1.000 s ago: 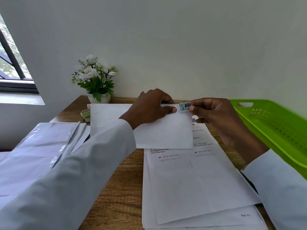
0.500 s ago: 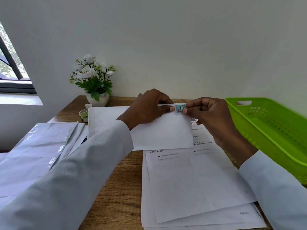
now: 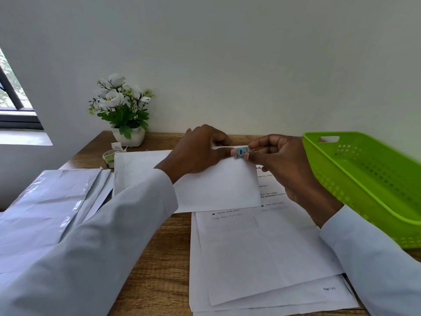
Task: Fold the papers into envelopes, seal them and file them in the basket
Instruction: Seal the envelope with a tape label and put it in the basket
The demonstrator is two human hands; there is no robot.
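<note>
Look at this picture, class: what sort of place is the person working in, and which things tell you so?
Probably a home or small-office desk: a wooden desk against a plain wall, stacked printed papers, a green filing basket, and a potted flower plant by a window.

Both hands meet at the top right corner of a folded white envelope (image 3: 218, 188): the left hand (image 3: 198, 151) presses its upper edge while the right hand (image 3: 280, 160) pinches a small sticker (image 3: 240, 153) there. The envelope overlaps a stack of papers (image 3: 262, 258) on the tabletop (image 3: 159, 270). A green basket (image 3: 364, 179) sits to the right.
</note>
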